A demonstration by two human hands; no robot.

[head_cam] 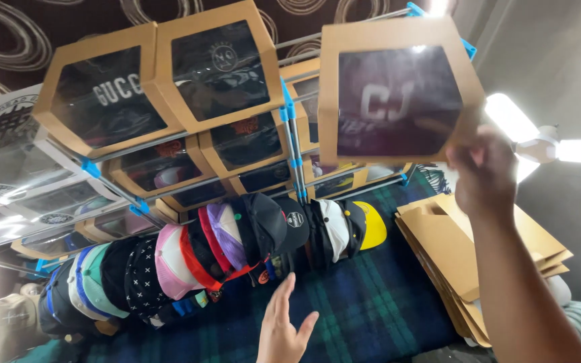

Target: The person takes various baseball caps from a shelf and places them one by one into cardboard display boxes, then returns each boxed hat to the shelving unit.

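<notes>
Two hands | right hand [484,176] fingers grip windowed cap box [398,94] | left hand [284,329] open, empty

box [398,40]: matt brown cardboard, glossy clear plastic window, upper right of frame
caps [189,259]: soft cloth, centre
blanket [371,302]: woven plaid cloth, bottom
rack [295,144]: smooth metal rods, blue plastic joints
flat sheets [452,249]: matt cardboard, right

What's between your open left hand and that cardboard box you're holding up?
In the head view, a row of stacked caps on the plaid blanket lies between the left hand and the box.
</notes>
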